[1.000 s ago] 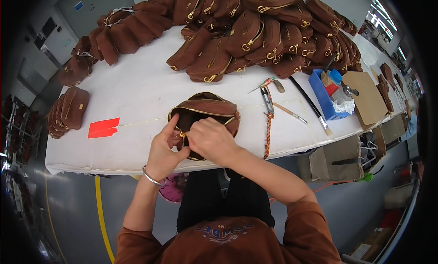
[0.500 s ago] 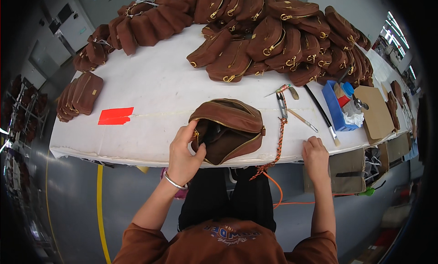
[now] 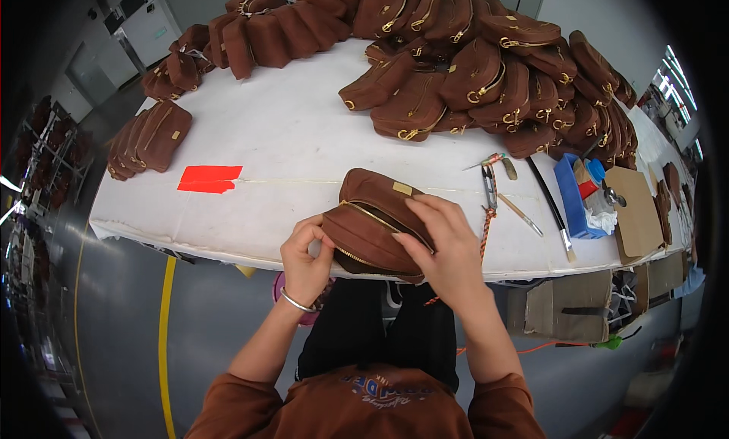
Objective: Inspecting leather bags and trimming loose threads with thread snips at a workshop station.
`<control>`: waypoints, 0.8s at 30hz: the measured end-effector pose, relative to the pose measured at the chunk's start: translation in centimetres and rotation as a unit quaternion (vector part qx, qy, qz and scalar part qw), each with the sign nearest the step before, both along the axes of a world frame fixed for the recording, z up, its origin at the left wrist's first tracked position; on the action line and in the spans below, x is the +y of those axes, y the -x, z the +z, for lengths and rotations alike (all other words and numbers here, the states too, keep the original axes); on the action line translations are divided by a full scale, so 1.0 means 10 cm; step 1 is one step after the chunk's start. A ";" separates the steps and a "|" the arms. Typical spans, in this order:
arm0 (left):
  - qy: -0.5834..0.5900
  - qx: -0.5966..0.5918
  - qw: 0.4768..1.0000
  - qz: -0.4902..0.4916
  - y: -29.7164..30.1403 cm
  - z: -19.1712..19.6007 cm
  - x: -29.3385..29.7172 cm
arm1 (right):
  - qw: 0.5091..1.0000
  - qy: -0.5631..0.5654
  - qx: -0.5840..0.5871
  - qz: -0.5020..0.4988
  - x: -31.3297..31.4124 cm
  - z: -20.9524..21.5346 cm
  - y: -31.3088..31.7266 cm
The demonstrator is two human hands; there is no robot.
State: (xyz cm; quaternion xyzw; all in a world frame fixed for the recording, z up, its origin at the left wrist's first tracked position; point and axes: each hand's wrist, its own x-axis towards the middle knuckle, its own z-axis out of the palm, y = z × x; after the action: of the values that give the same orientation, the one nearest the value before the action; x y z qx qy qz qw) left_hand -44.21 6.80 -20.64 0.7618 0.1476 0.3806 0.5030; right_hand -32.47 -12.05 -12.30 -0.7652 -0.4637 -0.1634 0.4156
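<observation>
A brown zippered pouch bag lies at the table's near edge, its gold zipper partly undone and a small gold plate on its far panel. My left hand pinches the bag's left end between thumb and fingers; what exactly lies in the pinch is too small to make out. Over the right end, my right hand grips the bag, thumb at the zipper gap and fingers on the far panel. Most of the bag's inside is hidden.
Many similar brown bags are heaped along the far side, with a small row at the left. Right of my hands lie thread snips, brushes and a blue bin. Red tape marks the white table.
My right hand has come from the table onto the bag. The bag has been turned so its plated panel shows, and its mouth gapes less. My left hand still holds its left end.
</observation>
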 end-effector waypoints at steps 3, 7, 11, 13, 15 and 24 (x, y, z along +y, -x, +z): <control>0.075 -0.028 0.997 -0.017 0.01 0.07 -0.04 | 0.999 0.041 -0.024 -0.009 0.19 -0.19 -0.03; 0.215 -0.004 0.976 -0.041 0.03 0.26 0.03 | 0.996 0.081 -0.046 -0.003 0.28 -0.24 0.01; 0.157 0.030 0.987 0.033 -0.21 0.26 0.03 | 0.996 0.070 -0.047 0.004 0.39 -0.28 0.03; 0.029 0.038 0.993 0.106 -0.31 0.24 0.07 | 0.997 0.062 -0.050 0.009 0.39 -0.28 0.02; 0.088 0.044 0.991 0.094 -0.31 0.40 0.04 | 0.998 0.035 -0.053 0.011 0.40 -0.27 0.02; -0.063 0.046 0.993 0.089 -0.50 0.29 0.07 | 0.999 0.008 -0.039 -0.014 0.50 -0.28 0.10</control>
State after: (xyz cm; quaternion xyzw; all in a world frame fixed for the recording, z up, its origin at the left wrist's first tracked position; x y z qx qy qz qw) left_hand -39.20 7.52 -17.71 0.7924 0.2132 0.3972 0.4109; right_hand -33.47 -7.06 -15.05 -0.7678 -0.4702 -0.1948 0.3892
